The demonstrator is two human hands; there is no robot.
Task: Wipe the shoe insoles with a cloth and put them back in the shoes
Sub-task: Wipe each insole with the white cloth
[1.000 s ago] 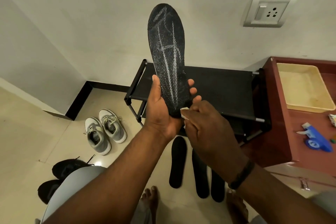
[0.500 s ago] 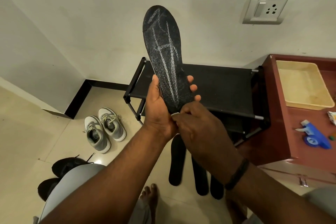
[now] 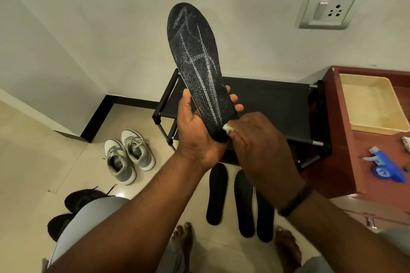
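Observation:
My left hand [image 3: 197, 131] grips the heel end of a black insole [image 3: 197, 60] with a pale mesh pattern, holding it upright with the toe pointing up. My right hand [image 3: 259, 146] pinches a small white cloth [image 3: 227, 128] against the insole's heel; most of the cloth is hidden in my fingers. Three more black insoles [image 3: 217, 195] lie side by side on the floor below my hands. A pair of grey and white sneakers [image 3: 127, 156] stands on the tiles at left. A pair of black shoes [image 3: 79, 201] sits lower left, partly hidden by my knee.
A low black shoe rack [image 3: 273, 104] stands against the wall behind my hands. At right is a reddish wooden cabinet [image 3: 366, 162] with a beige tray [image 3: 372, 104] and a blue tape dispenser [image 3: 386, 167] on it. My bare feet [image 3: 184, 239] are below.
The insole's toe has tilted slightly to the left. My right hand with the cloth has stayed at the heel end, shifting slightly along its edge.

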